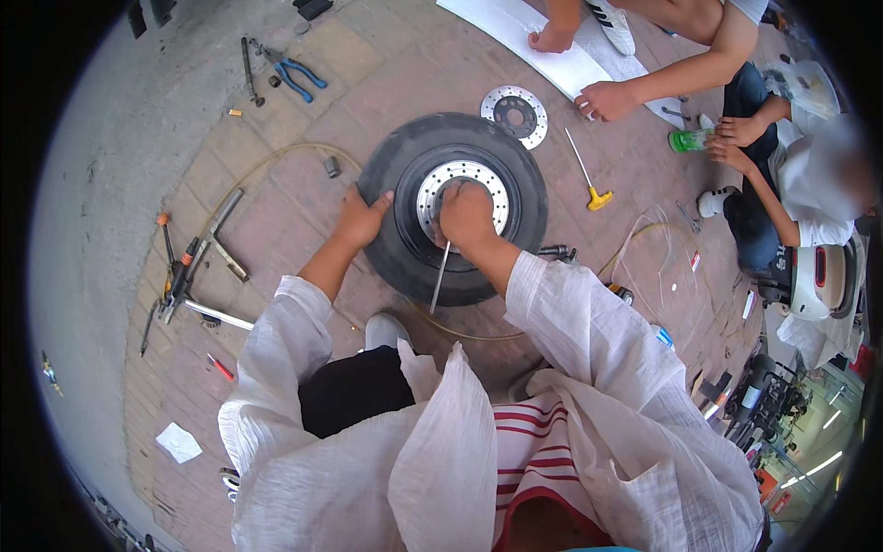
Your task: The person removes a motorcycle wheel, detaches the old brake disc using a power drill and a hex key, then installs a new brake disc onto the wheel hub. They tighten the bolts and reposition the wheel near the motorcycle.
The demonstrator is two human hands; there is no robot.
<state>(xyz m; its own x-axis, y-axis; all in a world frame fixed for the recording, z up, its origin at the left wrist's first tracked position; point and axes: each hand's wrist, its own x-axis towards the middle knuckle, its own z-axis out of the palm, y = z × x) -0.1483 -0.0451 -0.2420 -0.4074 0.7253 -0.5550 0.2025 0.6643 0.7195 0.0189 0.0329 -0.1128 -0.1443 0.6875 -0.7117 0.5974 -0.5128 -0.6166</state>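
A black scooter-sized wheel with a tire [391, 166] lies flat on the paving in front of me. At its centre is a silver drilled brake disc [492, 179]. My left hand [361, 219] grips the tire's left edge, thumb up on the sidewall and fingers partly hidden. Over the disc's centre, my right hand [465, 216] is closed in a fist around a thin metal rod [441, 279]. The rod slants out of the fist toward me across the tire; its other end is hidden by the hand. A second drilled disc [515, 117] lies beyond the wheel.
Blue-handled pliers [294, 75] lie far left, a yellow-handled screwdriver [590, 175] to the right. Several tools [189, 262] and a hose [253, 167] lie left. One person's hand [609, 99] rests on a white sheet [515, 35]; another person holds a green can [687, 141].
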